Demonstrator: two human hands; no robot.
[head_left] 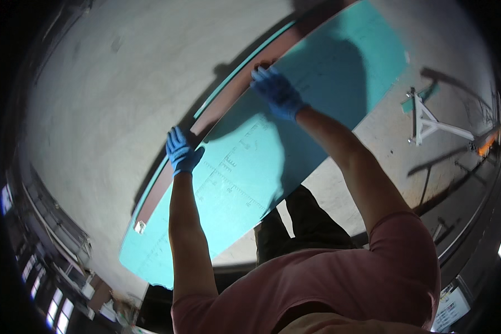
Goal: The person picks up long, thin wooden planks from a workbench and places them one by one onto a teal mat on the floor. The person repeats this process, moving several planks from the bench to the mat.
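Observation:
A long teal panel (328, 83) with faint ruler-like markings runs diagonally from lower left to upper right, leaning against a grey concrete wall (128, 83). A brown strip (228, 94) shows along its far edge. Both hands wear blue gloves. My left hand (181, 151) grips the panel's far edge at mid-length, fingers curled over it. My right hand (275, 92) holds the same edge further to the upper right. My bare forearms reach up from a pink shirt at the bottom.
A white metal frame stand (426, 119) sits on the concrete floor at right, with an orange glow (487, 146) beside it. Dark trousers (300, 222) show below the panel. Building fronts with windows (44, 289) curve along the lower left rim.

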